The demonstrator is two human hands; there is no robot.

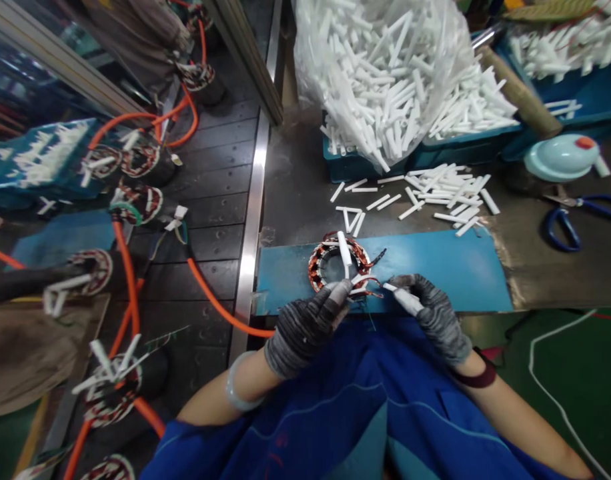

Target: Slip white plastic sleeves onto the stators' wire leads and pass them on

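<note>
A round motor stator [335, 261] with copper windings lies on a blue mat [435, 267] at the table's near edge. One white sleeve tube [343, 253] stands out of its top. My left hand [305, 323], in a grey knit glove, pinches wire leads at the stator's near rim. My right hand [433, 313], gloved too, holds a white sleeve tube [404, 299] and points it at those leads. Both hands are closed.
Loose white tubes [435, 190] lie behind the mat, before a clear bag [380, 73] and blue bins full of them. Blue-handled scissors [575, 217] and a pale lidded container [560, 157] sit right. Several stators with orange cables [130, 267] ride the dark conveyor at left.
</note>
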